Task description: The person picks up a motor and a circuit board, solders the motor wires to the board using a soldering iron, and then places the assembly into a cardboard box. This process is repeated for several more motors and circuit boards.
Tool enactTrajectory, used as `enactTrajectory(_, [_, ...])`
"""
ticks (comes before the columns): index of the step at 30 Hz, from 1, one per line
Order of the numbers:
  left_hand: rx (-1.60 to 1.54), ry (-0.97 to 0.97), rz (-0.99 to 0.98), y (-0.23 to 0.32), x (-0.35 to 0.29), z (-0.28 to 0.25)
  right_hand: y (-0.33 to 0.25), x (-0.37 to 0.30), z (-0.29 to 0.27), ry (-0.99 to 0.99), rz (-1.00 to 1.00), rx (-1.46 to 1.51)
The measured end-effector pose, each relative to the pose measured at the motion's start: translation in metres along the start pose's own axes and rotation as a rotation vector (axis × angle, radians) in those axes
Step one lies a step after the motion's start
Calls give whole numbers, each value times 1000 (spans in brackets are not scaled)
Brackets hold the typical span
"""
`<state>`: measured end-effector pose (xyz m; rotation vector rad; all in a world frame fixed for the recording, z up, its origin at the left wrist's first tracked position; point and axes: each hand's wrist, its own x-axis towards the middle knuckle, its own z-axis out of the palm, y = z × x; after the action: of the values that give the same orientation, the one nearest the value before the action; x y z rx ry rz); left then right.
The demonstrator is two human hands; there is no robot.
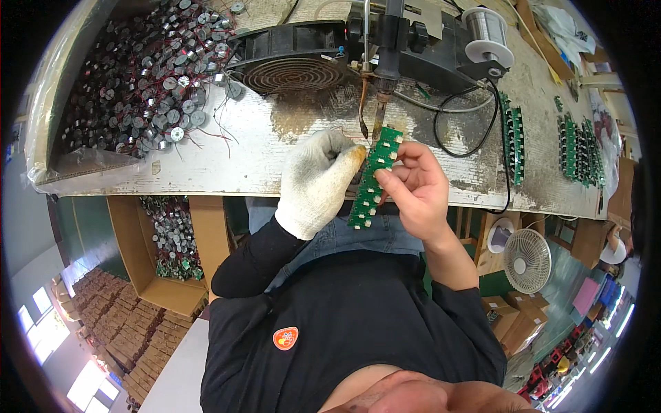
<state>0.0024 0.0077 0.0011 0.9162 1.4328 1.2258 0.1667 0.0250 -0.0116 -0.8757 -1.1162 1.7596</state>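
Note:
My right hand (418, 196), bare, grips a long green circuit board strip (372, 180) between thumb and fingers. The strip is tilted over the table's front edge, with a row of small white connectors along it. My left hand (311, 182) wears a white glove with a stained thumb tip. Its fingers are pinched together beside the strip's left edge; what they hold is hidden. Just beyond the strip's upper end, a soldering iron (381, 107) points down toward me from its stand. A thin solder feed tube (363, 110) hangs next to the iron's tip.
A box of small round motors with red wires (151, 89) fills the table's left. A black fan (292, 72) and a solder spool (486, 34) stand behind the iron. More green board strips (513, 141) lie right, past a looped black cable (441, 141). Below left sits a cardboard box (210, 227).

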Motion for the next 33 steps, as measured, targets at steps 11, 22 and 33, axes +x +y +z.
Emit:
enactTrajectory(11, [142,-15,88,-7,-1,0,3,-4,-3,-1,16,-16])
enactTrajectory(22, [95,10,106,-10,2,-3,1,-1,2,-5,29,-26])
enactTrajectory(33, [404,178,637,-12,13,-43,-8,6,-7,73,44,-99])
